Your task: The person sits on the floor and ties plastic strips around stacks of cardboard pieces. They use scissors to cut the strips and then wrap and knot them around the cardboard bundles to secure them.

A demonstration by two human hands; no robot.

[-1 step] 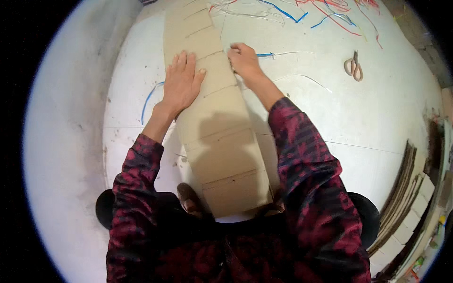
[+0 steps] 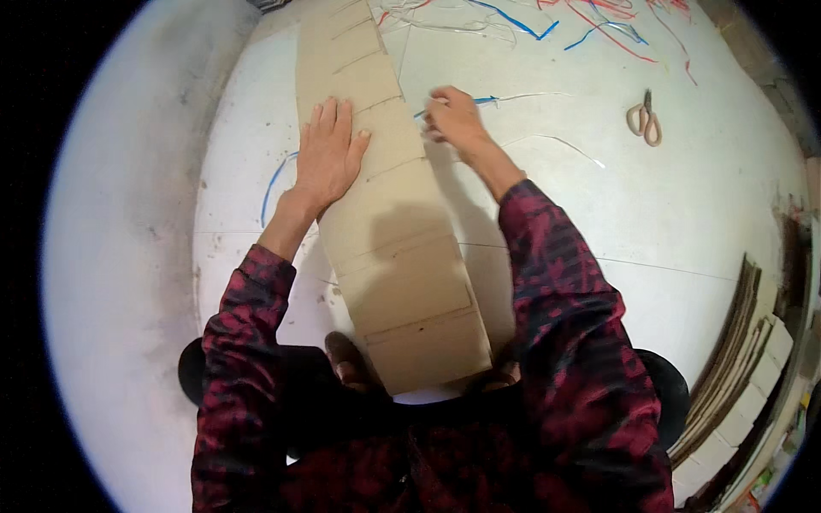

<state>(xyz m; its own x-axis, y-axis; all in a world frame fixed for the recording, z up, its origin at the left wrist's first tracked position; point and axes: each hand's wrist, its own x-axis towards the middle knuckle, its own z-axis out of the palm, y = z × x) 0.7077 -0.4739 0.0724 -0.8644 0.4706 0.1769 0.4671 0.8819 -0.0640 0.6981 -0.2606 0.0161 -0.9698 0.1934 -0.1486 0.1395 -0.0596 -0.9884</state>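
Observation:
A long stack of flat tan cardboard point(image 2: 398, 201), with slits or fold lines across it, runs away from me over the pale floor. My left hand point(image 2: 329, 158) lies flat on its left side, fingers stretched out. Just off the right edge, my right hand point(image 2: 459, 120) is raised with curled fingers. Its fingertips are smeared by motion, and anything inside them is hidden. A blue strap point(image 2: 485, 100) shows on both sides of that hand, joined to a thin clear strip. Another blue strap point(image 2: 272, 190) curves out from the cardboard's left side.
Scissors point(image 2: 647, 109) with tan handles rest on the floor at the right. Tangled red straps point(image 2: 603, 30) and blue ones are strewn at the far right. A stack of cardboard sheets point(image 2: 735, 376) leans at the lower right. A pale wall point(image 2: 128, 214) rises on the left.
My right hand has moved away from the cardboard's edge, slightly to the right and nearer to me. The left hand remains pressed on the cardboard.

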